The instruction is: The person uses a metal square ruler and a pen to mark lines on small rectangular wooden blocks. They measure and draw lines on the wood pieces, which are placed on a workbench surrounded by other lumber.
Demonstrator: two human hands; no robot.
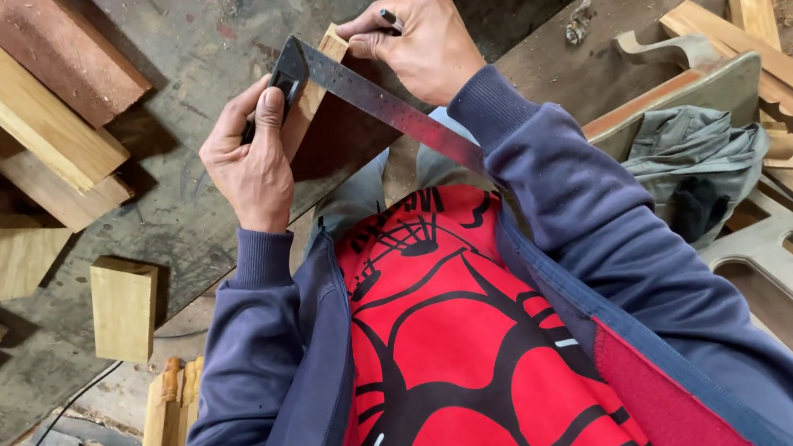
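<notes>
Held a small wooden block (314, 87) against the dark table (192, 36), at about 12 o'clock from the red shirt (452, 347). Left hand (253, 160) closed around the block and the black stock of a metal square (382, 104), thumb pressed on top. Right hand (420, 44) curled shut at 1 o'clock, pinching a dark pencil (389, 19) over the block's far end. Steel blade laid across the wood, running toward 4 o'clock. Square seemed already set; no drawn line visible yet, so marking probably still to do. Other wood blocks (20, 108) lay apart at 10 o'clock.
</notes>
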